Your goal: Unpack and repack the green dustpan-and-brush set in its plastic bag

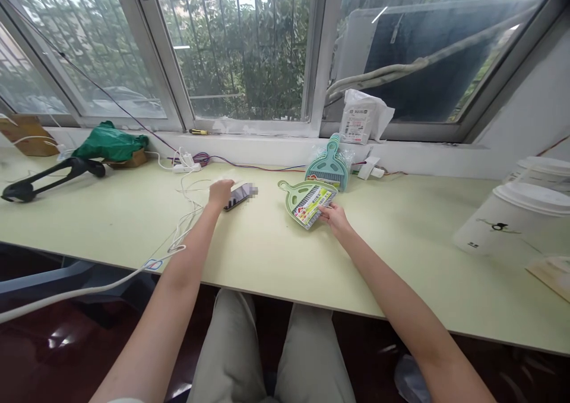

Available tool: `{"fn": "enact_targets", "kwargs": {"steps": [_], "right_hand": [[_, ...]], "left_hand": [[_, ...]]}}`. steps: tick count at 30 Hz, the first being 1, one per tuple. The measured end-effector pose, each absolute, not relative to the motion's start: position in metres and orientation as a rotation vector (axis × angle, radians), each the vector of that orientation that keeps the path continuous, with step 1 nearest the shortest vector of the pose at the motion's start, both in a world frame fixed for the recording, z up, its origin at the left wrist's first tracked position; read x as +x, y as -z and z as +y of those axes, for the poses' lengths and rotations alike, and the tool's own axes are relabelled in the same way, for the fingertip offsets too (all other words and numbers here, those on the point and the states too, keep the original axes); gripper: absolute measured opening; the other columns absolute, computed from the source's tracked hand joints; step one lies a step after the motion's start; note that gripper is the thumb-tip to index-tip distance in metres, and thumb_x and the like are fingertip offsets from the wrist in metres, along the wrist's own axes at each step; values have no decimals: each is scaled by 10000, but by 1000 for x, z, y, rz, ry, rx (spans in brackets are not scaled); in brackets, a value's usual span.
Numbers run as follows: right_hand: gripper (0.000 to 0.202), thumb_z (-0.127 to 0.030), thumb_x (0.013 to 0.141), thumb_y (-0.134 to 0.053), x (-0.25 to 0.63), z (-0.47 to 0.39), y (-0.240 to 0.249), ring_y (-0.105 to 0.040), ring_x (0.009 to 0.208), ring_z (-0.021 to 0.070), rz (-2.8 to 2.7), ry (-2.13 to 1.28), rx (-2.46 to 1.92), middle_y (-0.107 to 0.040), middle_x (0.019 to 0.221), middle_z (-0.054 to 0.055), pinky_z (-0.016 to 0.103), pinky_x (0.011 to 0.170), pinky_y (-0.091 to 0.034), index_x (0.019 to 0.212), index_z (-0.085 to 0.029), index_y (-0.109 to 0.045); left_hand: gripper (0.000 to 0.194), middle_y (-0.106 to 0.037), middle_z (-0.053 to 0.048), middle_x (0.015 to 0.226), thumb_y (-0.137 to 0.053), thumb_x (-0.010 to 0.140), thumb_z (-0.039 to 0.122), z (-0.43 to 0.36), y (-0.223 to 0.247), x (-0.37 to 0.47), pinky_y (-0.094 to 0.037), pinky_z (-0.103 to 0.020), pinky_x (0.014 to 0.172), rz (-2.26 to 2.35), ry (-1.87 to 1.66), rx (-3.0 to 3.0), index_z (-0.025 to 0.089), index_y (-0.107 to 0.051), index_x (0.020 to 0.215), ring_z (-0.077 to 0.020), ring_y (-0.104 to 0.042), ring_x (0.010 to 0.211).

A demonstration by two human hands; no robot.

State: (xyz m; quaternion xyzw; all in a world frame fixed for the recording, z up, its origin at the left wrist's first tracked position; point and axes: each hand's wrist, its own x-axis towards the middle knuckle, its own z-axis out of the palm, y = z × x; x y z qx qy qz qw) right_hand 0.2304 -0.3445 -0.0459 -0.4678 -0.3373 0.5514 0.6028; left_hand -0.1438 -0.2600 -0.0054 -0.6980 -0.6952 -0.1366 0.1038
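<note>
1. At the far left of the desk (258,254), a black frame (80,167) lies in front of a green bag (111,142).
2. Next come white cables (181,234), running from a power strip (187,167) near the wall over the desk's front edge, close by the left forearm.
3. The left hand (220,193) is at the near-left end of a phone (239,196) lying on the desk. Its fingers look curled, but I cannot tell whether they grip the phone.
4. Right of the phone and apart from it is the green dustpan (291,200), handle pointing up and left, with a bright label (317,204) facing up.
5. The right hand (335,218) pinches the dustpan's lower right side. The step in hand seems to be holding and positioning this dustpan; any further move calls for a steady pinch and room from the things behind.
6. Just behind it, teal dustpans (330,164) stand by the wall, below a white package (356,121) on the sill.
7. At the far right, well apart from the right hand, stands a white cup (503,222), with another behind it.
</note>
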Motion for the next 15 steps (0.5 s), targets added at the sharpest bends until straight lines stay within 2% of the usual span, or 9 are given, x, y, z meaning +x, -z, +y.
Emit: {"fn": "enact_targets", "kwargs": {"steps": [3,5,7,10,13,15], "right_hand": [[168,-52,756,-636,231,-346,42,-709,700,150,-766,-1262,-1063,-740,837,43,279,693,-606,888,-154,-610],[161,-54,761,-632,233,-348,39,-709,713,149,-758,-1254,-1034,-741,845,39,283,710,-606,884,-156,-609],[155,-56,766,-627,233,-348,36,-710,720,150,-754,-1253,-1008,-742,850,39,286,722,-606,885,-153,-611],[160,-49,766,-621,233,-349,34,-711,720,154,-772,-1280,-984,-745,845,45,301,730,-608,894,-146,-621],[177,-29,755,-621,233,-349,33,-715,721,165,-814,-1355,-974,-750,838,57,315,727,-611,894,-137,-640],[169,-14,739,-630,233,-349,32,-716,704,172,-854,-1424,-995,-751,819,71,318,715,-613,862,-128,-655]], "left_hand": [[391,-685,-97,1112,-344,895,235,-269,-3,-127,-343,-402,1037,-1729,545,-2288,226,-702,1049,-236,-592,1072],[376,-683,-65,1136,-376,858,197,-274,-9,-119,-223,-436,1120,-1603,395,-2483,242,-715,1014,-220,-576,1112],[375,-691,-59,1116,-392,822,153,-279,-13,-114,-166,-492,1130,-1623,123,-2584,251,-720,975,-224,-578,1112],[372,-696,-87,1074,-375,828,128,-288,-11,-101,-233,-502,1092,-1738,-56,-2516,219,-702,979,-232,-602,1068],[327,-658,-148,1143,-440,859,247,-296,1,-80,-349,-454,1014,-1810,97,-2392,173,-653,1096,-283,-576,1119],[324,-641,-177,1154,-501,841,292,-299,12,-66,-389,-437,967,-1862,161,-2344,154,-654,1091,-319,-559,1138]]}}
